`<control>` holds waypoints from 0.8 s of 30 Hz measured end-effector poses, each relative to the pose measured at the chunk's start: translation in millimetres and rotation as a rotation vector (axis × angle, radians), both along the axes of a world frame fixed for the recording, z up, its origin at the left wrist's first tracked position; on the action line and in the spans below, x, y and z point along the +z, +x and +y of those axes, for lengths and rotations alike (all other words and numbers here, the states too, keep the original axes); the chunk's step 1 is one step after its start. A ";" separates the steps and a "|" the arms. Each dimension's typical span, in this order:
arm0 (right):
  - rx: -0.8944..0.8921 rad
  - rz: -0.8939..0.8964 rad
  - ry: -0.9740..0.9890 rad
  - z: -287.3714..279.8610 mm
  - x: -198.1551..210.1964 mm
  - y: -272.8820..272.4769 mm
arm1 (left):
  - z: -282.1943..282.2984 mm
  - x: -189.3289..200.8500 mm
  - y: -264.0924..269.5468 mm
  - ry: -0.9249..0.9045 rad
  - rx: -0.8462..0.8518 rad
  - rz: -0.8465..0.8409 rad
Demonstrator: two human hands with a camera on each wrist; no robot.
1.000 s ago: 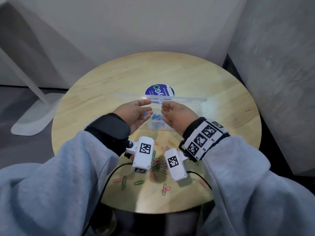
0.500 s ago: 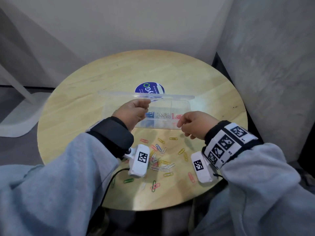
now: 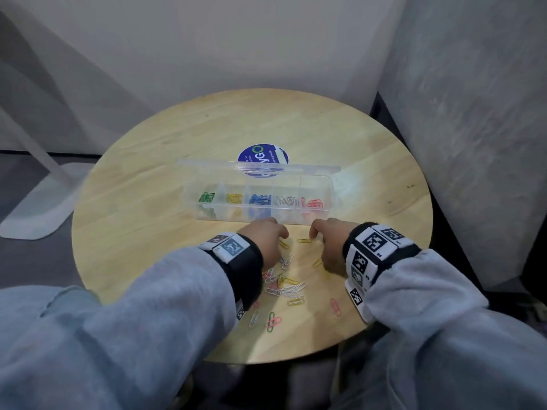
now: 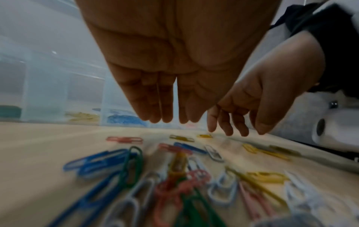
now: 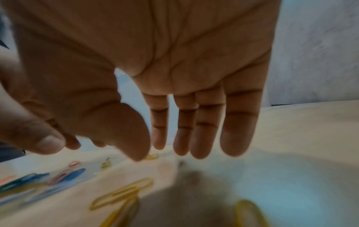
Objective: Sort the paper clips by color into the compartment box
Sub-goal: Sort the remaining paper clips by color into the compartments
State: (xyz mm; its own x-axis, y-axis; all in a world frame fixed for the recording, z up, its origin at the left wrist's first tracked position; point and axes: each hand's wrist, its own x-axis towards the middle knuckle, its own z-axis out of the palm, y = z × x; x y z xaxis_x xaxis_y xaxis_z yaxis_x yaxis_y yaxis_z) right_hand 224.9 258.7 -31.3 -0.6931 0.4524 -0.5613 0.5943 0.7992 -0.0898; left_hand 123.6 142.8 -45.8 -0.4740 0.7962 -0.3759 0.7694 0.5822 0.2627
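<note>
The clear compartment box lies open mid-table, its lid tipped back. It holds green, yellow, blue, white and red clips in separate compartments. Both hands hover just in front of it, over the loose clips. My left hand has straight fingers pointing down and holds nothing, as the left wrist view confirms. My right hand is also spread and holds nothing. A yellow clip lies between the two hands, close under the right thumb.
The round wooden table carries a blue sticker behind the box. A grey wall stands close on the right. A white stand base sits on the floor to the left. More clips lie near the front edge.
Both hands have left the box and dropped toward me onto the loose clips. The left hand's fingers have straightened. The box's compartments now show uncovered.
</note>
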 end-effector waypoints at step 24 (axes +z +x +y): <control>0.107 0.034 0.042 -3.0 -18.7 0.6 | 6.4 -8.2 1.0 -0.134 -0.048 0.029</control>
